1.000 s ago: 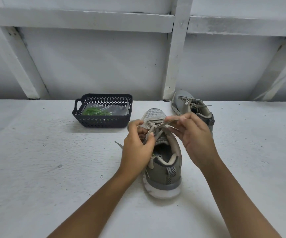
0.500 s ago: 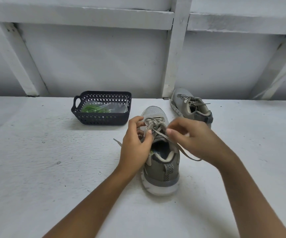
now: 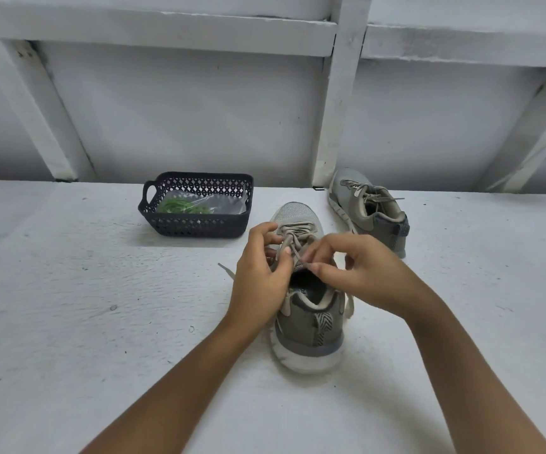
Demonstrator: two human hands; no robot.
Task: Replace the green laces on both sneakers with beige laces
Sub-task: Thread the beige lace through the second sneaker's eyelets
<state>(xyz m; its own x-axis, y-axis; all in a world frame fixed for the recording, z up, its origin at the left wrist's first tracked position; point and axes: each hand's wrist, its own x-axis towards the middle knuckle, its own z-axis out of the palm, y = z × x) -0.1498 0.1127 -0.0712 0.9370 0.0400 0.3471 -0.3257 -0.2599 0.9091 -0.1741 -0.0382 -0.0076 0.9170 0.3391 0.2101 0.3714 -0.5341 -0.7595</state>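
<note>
My left hand pinches the beige lace at the upper eyelets of the near sneaker, which sits toe-away on the table in front of me. My right hand nips a strand of it between thumb and forefinger over the tongue. The lace looks light, soft and limp, so I reckon it flops unless kept taut and is best held near its stiff tip. The other sneaker, beige-laced, lies behind; the green laces sit in the basket.
</note>
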